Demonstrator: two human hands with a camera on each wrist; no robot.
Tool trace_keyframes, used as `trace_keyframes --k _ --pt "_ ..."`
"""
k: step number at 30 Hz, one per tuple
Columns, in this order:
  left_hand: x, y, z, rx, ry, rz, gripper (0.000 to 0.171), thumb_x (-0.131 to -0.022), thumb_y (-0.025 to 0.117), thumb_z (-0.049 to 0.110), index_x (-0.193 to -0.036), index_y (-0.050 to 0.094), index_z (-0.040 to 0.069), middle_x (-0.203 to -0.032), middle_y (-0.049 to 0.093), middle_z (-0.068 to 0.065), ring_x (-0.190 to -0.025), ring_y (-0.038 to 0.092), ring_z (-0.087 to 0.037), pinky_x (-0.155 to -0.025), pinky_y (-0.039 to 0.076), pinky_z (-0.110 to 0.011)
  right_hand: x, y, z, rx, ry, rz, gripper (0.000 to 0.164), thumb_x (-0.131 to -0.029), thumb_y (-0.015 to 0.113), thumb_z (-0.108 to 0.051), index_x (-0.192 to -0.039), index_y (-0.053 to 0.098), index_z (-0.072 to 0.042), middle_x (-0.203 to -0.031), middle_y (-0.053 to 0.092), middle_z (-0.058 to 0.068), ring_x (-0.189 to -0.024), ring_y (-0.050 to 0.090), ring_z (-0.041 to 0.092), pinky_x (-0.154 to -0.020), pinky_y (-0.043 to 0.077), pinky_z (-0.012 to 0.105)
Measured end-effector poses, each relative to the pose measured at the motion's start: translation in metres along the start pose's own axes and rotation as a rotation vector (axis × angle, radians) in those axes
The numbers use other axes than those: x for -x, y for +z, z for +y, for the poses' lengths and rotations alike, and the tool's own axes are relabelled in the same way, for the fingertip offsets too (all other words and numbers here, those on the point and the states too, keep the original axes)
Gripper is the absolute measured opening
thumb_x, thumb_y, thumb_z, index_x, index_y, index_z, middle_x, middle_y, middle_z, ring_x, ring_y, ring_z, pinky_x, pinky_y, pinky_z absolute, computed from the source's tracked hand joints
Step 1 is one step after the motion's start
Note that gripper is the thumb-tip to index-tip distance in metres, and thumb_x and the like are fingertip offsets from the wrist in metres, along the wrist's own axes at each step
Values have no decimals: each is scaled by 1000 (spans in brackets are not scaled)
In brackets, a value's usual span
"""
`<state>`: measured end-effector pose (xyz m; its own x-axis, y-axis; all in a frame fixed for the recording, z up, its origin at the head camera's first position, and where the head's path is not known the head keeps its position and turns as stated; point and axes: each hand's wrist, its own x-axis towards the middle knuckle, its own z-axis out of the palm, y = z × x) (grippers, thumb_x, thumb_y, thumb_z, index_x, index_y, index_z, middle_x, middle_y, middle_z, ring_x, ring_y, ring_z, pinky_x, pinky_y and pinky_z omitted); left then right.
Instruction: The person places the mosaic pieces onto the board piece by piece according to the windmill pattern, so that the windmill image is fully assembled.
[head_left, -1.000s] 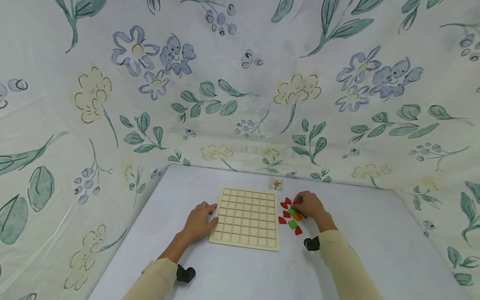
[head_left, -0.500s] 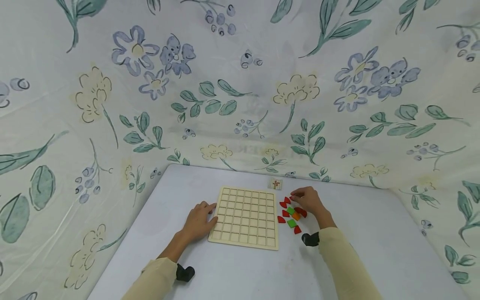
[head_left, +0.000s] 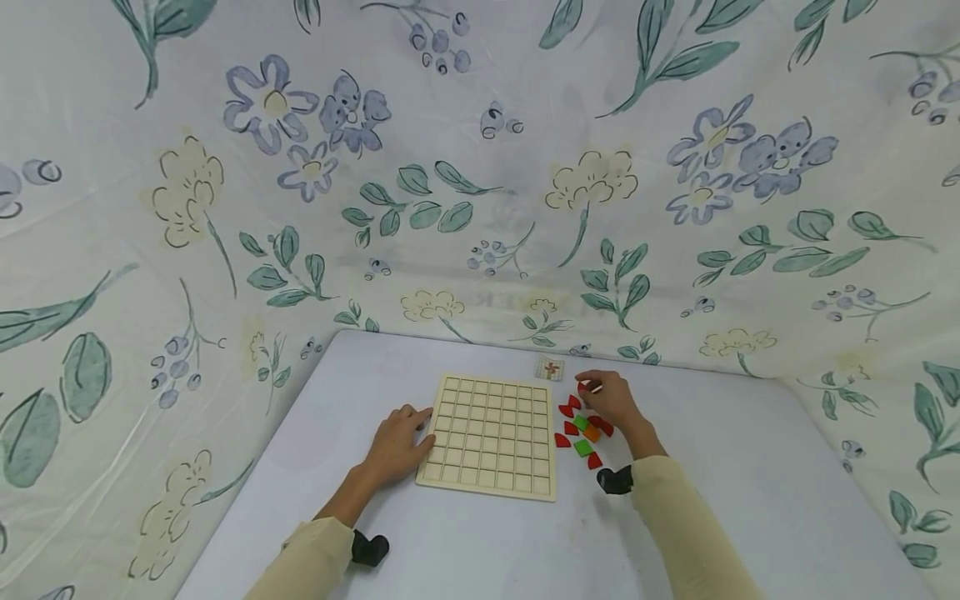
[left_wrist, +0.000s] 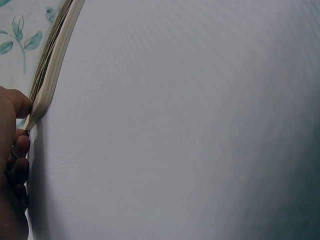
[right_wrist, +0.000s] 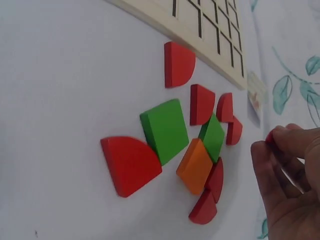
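My left hand [head_left: 397, 443] rests on the table at the left side of a pale wooden grid board [head_left: 487, 437], its thumb and forefinger touching the board's edge. In the left wrist view the thumb [left_wrist: 19, 102] lies against the edge of the board [left_wrist: 57, 62]. My right hand [head_left: 611, 398] pinches a small red block [head_left: 582, 387] between thumb and fingertips, mostly hidden by them in the right wrist view. Below that hand lie loose blocks: several red quarter-round ones [right_wrist: 131, 165], two green diamonds [right_wrist: 166, 131] and an orange diamond [right_wrist: 195, 165].
A small patterned card [head_left: 550, 368] lies behind the board's far right corner. The white table [head_left: 517, 550] meets a flower-printed cloth [head_left: 480, 208] at the back and sides. A black wrist camera [head_left: 617, 480] sits under the right sleeve, another [head_left: 371, 549] by the left.
My right hand has moved away from the middle of the blocks to their far end and lifted a red block in its fingertips. The left hand and the board stay put.
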<state>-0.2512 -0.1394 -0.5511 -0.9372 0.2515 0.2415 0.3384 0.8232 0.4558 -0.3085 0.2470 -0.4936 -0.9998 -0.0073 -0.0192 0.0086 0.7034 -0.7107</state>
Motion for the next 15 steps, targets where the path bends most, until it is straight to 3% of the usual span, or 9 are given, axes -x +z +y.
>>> trace_keyframes --k 10,15 --pt "2 0 0 2 13 1 48 -91 68 23 -132 60 1 -89 51 3 -78 44 -15 -70 37 -34 -5 12 -16 -1 -79 56 26 -92 66 -6 -116 67 2 -101 67 15 -90 63 30 -74 54 38" --pt "0 0 1 -3 6 -5 48 -92 67 25 -134 59 2 -90 51 3 -79 43 -15 -71 37 -34 -6 16 -25 -16 -105 58 23 -92 66 -5 -113 68 3 -98 70 15 -87 65 29 -74 54 39"
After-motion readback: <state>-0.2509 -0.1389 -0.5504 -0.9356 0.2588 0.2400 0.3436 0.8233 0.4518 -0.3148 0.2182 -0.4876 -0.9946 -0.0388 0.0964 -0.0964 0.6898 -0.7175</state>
